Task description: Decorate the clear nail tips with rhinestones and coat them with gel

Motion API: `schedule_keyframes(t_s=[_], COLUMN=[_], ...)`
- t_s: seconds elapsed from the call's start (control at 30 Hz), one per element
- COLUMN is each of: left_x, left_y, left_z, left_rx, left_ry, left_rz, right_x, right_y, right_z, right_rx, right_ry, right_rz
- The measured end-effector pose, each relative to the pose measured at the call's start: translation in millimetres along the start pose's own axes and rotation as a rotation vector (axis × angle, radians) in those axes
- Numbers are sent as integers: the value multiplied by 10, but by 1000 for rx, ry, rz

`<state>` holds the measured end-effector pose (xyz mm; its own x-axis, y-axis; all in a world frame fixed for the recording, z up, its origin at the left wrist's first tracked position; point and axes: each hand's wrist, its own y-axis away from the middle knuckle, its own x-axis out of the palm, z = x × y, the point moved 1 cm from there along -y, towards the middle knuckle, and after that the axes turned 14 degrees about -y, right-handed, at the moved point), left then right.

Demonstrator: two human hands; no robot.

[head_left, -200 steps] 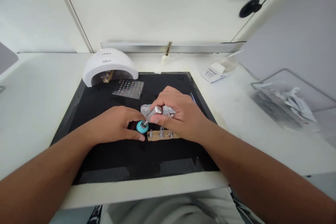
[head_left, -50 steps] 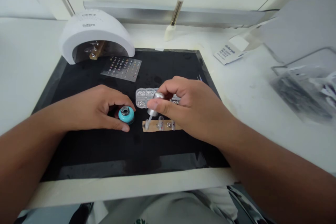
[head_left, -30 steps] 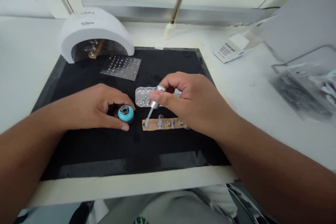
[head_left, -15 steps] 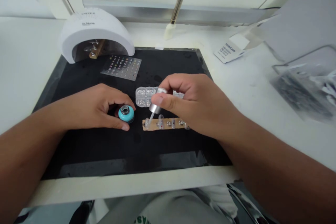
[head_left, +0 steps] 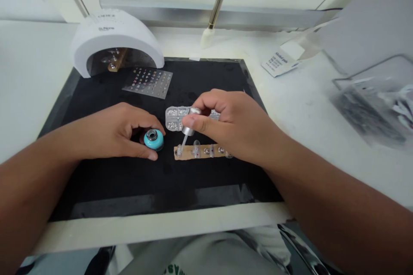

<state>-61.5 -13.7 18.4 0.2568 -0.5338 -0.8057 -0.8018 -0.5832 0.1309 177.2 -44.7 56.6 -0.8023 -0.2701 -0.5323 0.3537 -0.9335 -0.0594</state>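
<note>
My left hand (head_left: 109,131) holds a small teal bottle (head_left: 152,141) upright on the black mat, its open silver neck showing. My right hand (head_left: 232,126) pinches a silver applicator cap (head_left: 189,122) with a thin, clear brush. The brush tip rests at the left end of a tan strip (head_left: 200,152) carrying several small clear false nails. Behind that strip lies a clear case of rhinestones (head_left: 174,118), partly hidden by my right hand.
A white UV nail lamp (head_left: 112,30) and a nail sticker sheet (head_left: 148,82) sit at the back of the black mat (head_left: 97,180). An alcohol pad packet (head_left: 277,63) lies on the white counter. A clear box (head_left: 368,107) stands at right.
The applicator now tilts more upright, with its brush tip still at the strip's left end. The teal bottle and my left hand have barely moved.
</note>
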Motion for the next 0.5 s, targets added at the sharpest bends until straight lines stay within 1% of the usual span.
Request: schedule_keyframes(t_s=[0.37, 0.5], left_x=[-15, 1], left_y=[6, 15], left_z=[-18, 6], left_rx=[-15, 2], left_ry=[-5, 6], left_rz=[10, 3], right_x=[3, -31], right_y=[-8, -8], right_z=[-2, 35], right_rx=[-18, 46], right_ry=[-11, -36], right_rz=[-56, -38])
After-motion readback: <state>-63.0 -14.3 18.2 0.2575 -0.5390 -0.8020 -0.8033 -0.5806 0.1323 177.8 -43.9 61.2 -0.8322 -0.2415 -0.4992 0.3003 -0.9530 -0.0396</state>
